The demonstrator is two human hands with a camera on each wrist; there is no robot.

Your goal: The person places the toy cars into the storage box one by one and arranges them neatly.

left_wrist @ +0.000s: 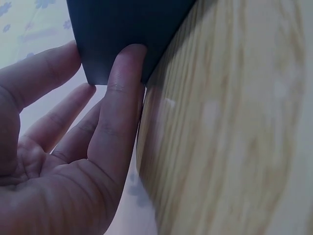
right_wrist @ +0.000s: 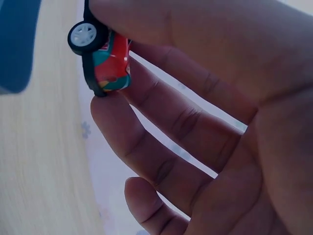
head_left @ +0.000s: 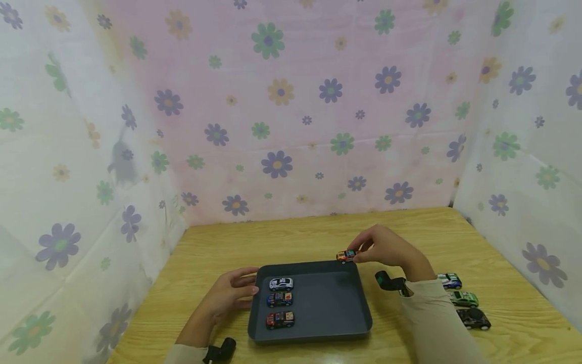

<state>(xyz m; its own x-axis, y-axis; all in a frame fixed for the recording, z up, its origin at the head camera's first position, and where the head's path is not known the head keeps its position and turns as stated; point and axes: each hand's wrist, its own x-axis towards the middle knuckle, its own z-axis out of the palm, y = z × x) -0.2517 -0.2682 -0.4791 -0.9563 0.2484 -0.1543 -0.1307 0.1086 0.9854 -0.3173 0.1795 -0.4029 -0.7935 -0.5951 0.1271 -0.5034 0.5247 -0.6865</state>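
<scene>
My right hand (head_left: 386, 247) pinches a small red, yellow and teal toy car (head_left: 345, 256) just above the far right corner of a dark grey tray (head_left: 329, 303). The right wrist view shows the same toy car (right_wrist: 111, 63) between thumb and fingers, one wheel facing the camera. My left hand (head_left: 227, 296) touches the tray's left side, its extended fingers against the outer wall (left_wrist: 117, 29) in the left wrist view. Along the tray's left part stand a white toy car (head_left: 281, 284), a blue one (head_left: 279, 299) and a red and black one (head_left: 280, 319).
Right of the tray, partly behind my right sleeve, a white, green and blue toy car (head_left: 450, 280), a green one (head_left: 465, 299) and a black one (head_left: 475, 318) stand in a column on the wooden table (head_left: 254, 242). Flowered cloth (head_left: 309, 136) encloses the back and sides.
</scene>
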